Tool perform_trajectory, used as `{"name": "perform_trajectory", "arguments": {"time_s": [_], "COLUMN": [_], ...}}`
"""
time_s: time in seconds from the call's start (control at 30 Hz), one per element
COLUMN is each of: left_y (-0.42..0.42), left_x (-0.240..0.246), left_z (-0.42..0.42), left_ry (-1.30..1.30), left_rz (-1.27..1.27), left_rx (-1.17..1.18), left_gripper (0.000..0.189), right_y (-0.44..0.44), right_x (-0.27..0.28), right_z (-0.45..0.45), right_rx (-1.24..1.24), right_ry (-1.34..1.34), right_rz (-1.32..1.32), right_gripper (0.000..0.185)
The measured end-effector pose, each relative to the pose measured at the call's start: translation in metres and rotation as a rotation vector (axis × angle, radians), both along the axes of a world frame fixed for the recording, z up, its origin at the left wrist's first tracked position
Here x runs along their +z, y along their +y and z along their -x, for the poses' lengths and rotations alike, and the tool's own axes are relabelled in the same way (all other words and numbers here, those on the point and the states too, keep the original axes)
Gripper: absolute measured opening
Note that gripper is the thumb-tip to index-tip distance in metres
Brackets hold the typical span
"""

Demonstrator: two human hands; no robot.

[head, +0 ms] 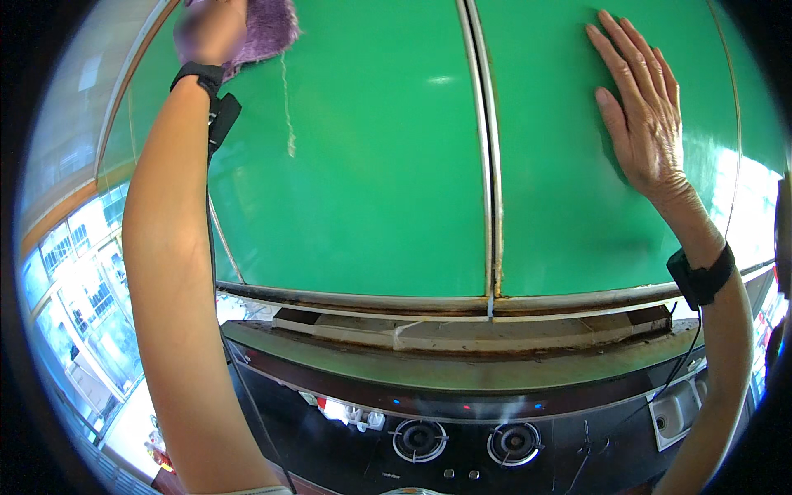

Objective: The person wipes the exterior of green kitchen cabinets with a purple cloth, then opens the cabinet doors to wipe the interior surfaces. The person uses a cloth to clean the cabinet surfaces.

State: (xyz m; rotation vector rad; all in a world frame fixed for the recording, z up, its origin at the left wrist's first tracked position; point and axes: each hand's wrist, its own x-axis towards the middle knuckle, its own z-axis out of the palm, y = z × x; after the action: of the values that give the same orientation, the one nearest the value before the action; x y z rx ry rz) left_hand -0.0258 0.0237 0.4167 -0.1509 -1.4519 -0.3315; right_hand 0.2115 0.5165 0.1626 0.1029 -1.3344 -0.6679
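Note:
At the top left my left hand [211, 34], partly blurred, holds a purple plush cloth [267, 31] against the left green cabinet door [371, 173]. Its fingers run up to the frame's top edge and are hard to make out. From under the cloth a frayed pale thread [287, 108] hangs down over the door's glossy face. My right hand [646, 117] lies on the right green cabinet door [557, 204], palm towards it, fingers spread and holding nothing. Between the two doors runs a vertical metal edge trim [486, 136].
Beneath the doors is a range hood [464, 371] with a grimy top. Lower down, a black gas hob has a left burner [419, 440] and a right burner [515, 443]. A sink [675, 411] is at right, windows [86, 297] at left. Black cables [253, 390] hang from both wrist straps.

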Motion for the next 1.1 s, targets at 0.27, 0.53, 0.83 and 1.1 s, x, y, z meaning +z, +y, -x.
{"name": "perform_trajectory", "arguments": {"time_s": [0.27, 0.53, 0.83, 1.1], "left_y": [0.007, 0.071, 0.185, 0.218], "left_x": [-0.007, 0.011, -0.032, -0.139], "left_z": [-0.005, -0.033, -0.056, -0.096], "left_ry": [-0.143, -0.281, 0.296, 0.527], "left_rz": [-0.329, -0.054, 0.342, 0.619], "left_rx": [-0.203, -0.157, 0.028, -0.041], "left_gripper": [0.084, 0.073, 0.064, 0.059], "right_y": [-0.016, -0.01, -0.008, -0.008], "right_x": [-0.008, -0.008, -0.009, -0.007], "right_z": [-0.024, -0.002, 0.0, -0.002], "right_rx": [0.14, 0.004, 0.131, 0.107], "right_ry": [-0.21, -0.073, -0.037, -0.022], "right_rz": [0.107, 0.144, 0.094, 0.081], "right_gripper": [0.063, 0.056, 0.058, 0.056]}}
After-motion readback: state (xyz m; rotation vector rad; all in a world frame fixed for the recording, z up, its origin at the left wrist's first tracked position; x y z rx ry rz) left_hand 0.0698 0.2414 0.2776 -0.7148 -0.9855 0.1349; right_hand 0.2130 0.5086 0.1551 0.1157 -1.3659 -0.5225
